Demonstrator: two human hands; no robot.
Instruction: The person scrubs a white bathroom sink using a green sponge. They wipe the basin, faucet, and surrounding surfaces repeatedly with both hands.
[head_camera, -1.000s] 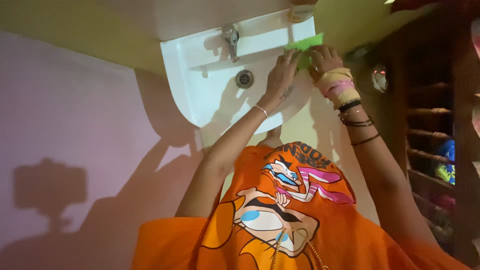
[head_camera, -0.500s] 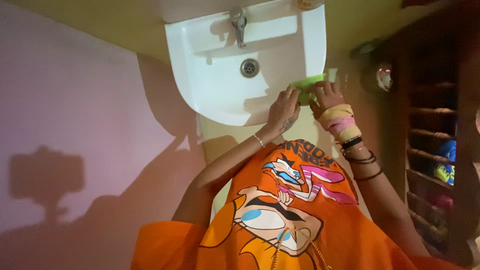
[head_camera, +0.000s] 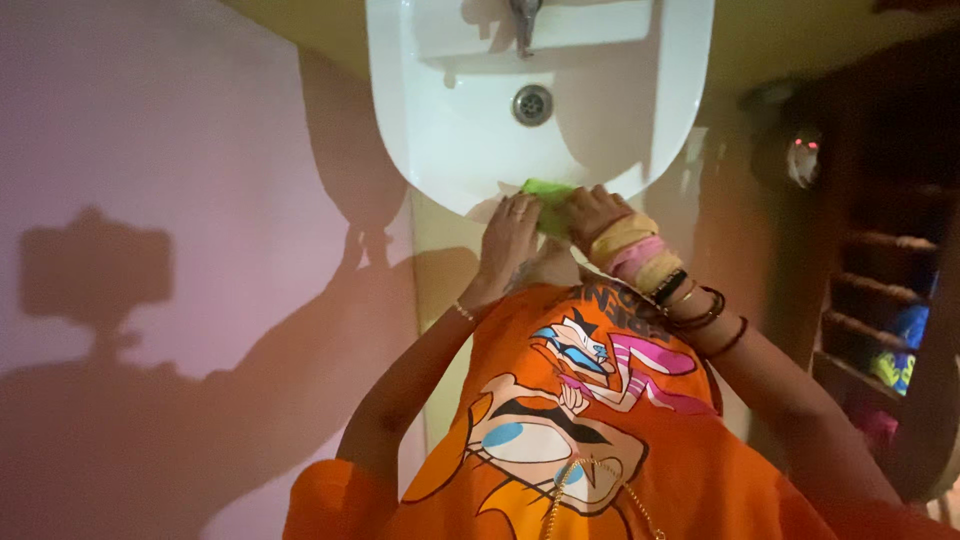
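Green cloth (head_camera: 546, 205) sits on the front rim of the white wall-mounted sink (head_camera: 440, 150), top centre of frame, pinkish wall at left. Left hand (head_camera: 508, 235) and right hand (head_camera: 588, 215) both press on it, fingers probably lightly curled, hard to tell in the dim light.

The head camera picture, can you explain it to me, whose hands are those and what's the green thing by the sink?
There is no machine here. One camera worn on a person's head looks down past their orange printed shirt at their own two bare hands. Both hands press a green cloth against the near rim of a white sink. The left hand lies on the cloth's left side, the right hand, with bands around its wrist, on the right side. In the basin you can see a drain, and a tap at the top. Dark shelves stand to the right.
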